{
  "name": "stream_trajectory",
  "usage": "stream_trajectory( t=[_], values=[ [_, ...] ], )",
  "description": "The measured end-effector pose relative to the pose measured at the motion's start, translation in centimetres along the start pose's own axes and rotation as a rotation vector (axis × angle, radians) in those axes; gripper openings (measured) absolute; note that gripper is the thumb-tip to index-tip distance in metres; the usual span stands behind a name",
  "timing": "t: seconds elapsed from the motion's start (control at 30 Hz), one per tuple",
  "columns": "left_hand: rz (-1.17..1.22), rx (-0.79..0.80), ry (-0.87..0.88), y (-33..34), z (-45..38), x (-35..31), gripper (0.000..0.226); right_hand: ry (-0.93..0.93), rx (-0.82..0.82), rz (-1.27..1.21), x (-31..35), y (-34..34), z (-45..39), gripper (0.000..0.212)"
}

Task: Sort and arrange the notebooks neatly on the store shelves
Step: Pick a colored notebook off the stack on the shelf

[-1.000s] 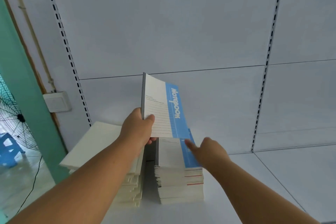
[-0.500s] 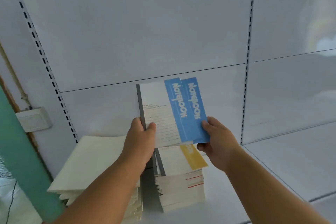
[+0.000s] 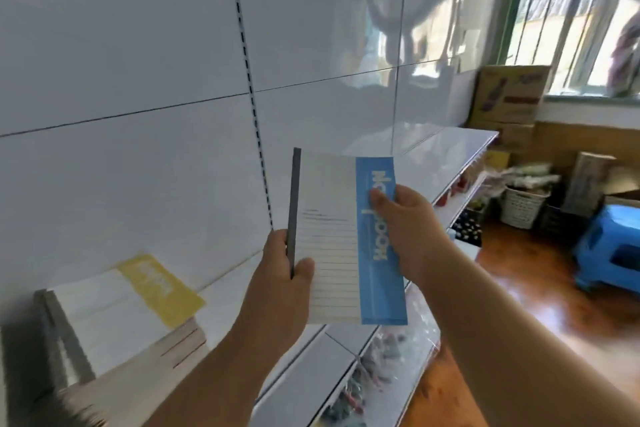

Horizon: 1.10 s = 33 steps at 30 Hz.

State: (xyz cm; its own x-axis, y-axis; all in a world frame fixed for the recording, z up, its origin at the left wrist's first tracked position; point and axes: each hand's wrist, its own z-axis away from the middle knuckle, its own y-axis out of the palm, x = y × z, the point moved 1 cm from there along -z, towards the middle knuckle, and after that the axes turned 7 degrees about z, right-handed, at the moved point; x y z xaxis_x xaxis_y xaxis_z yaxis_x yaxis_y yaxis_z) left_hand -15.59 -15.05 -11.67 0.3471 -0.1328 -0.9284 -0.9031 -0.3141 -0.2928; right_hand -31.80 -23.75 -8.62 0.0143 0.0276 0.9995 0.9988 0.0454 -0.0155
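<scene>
Yellow-banded notebooks [image 3: 131,315] lay stacked on the white shelf [image 3: 446,146] at left. Above the shelf, the left hand [image 3: 280,288] pinched the grey spine of a blue-banded notebook [image 3: 346,236] held upright, while the right hand [image 3: 405,236] clamped its blue edge, thumb pressed on the cover.

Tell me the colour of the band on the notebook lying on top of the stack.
Yellow, with pale lettering, on the top notebook of the stack; the head view shows it.

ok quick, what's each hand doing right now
Left hand: closed on the spine edge of the blue notebooks.
Right hand: closed on the blue band of the same notebooks.
</scene>
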Motion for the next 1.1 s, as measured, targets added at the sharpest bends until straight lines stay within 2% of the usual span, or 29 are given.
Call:
stream_trajectory(
  t=[0.1,0.2,0.43,0.83,1.0,1.1],
  values=[
    [0.118,0.125,-0.058,6.8,-2.3,-0.9,0.028,-0.019,-0.124,0.02,-1.2,-6.6,-2.0,0.023],
    [0.143,0.196,-0.122,14.6,-5.4,-1.6,0.016,-0.055,-0.21,0.037,-2.3,-13.8,-4.8,0.02],
    [0.155,0.352,-0.105,31.8,-12.8,-4.0,0.015,-0.006,-0.353,0.116,-2.5,-29.0,-12.8,0.015],
    [0.11,0.481,-0.002,50.2,-34.0,-1.7,0.011,0.079,-0.477,0.134,-6.1,-40.5,-35.8,0.015],
    [0.222,0.594,0.015,59.9,-41.8,-4.0,0.016,0.074,-0.569,0.128,-5.5,-48.6,-44.5,0.015],
    [0.222,0.608,0.026,67.0,-45.7,-4.3,0.015,0.073,-0.6,0.126,-7.1,-54.0,-49.6,0.015]
  ],
)
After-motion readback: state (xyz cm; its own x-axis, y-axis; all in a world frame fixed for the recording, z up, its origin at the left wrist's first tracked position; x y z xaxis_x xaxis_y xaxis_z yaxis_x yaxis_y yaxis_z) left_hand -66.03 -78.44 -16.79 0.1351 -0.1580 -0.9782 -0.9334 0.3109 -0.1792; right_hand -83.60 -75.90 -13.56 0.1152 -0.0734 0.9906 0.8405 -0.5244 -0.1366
